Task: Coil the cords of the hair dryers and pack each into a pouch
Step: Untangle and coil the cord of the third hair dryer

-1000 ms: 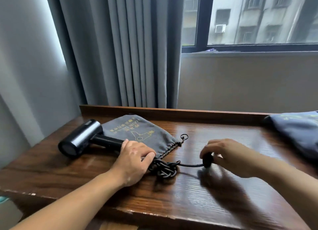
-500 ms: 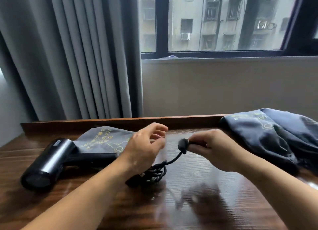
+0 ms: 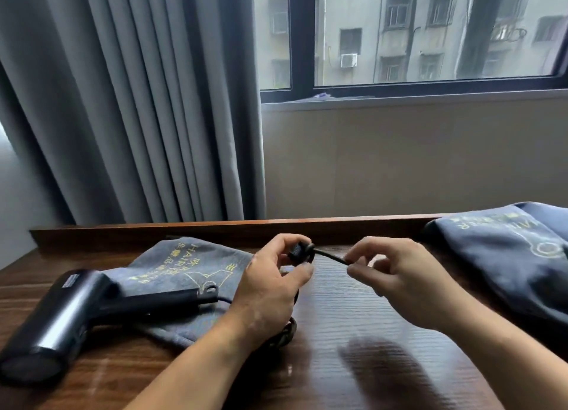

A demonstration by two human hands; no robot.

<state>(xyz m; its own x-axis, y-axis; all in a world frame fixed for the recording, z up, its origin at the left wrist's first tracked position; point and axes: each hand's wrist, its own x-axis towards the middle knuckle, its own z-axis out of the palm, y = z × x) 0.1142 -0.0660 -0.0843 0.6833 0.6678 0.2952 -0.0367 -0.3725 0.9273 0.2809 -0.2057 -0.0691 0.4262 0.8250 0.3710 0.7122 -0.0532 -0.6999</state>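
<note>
Plug (image 3: 299, 252) switched into my left hand (image 3: 270, 290), pinched; right hand (image 3: 399, 282) now pinches cord (image 3: 331, 256) beside it, so wrapping's nearly finished, I'd guess.

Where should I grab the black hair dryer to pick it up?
Probably the slim handle of the hair dryer, coming down from above. It lies flat across the grey pouch with its top side bare, and it is much thinner than the fat barrel.

left hand (image 3: 270, 290), right hand (image 3: 399, 283), both in pinch
</note>
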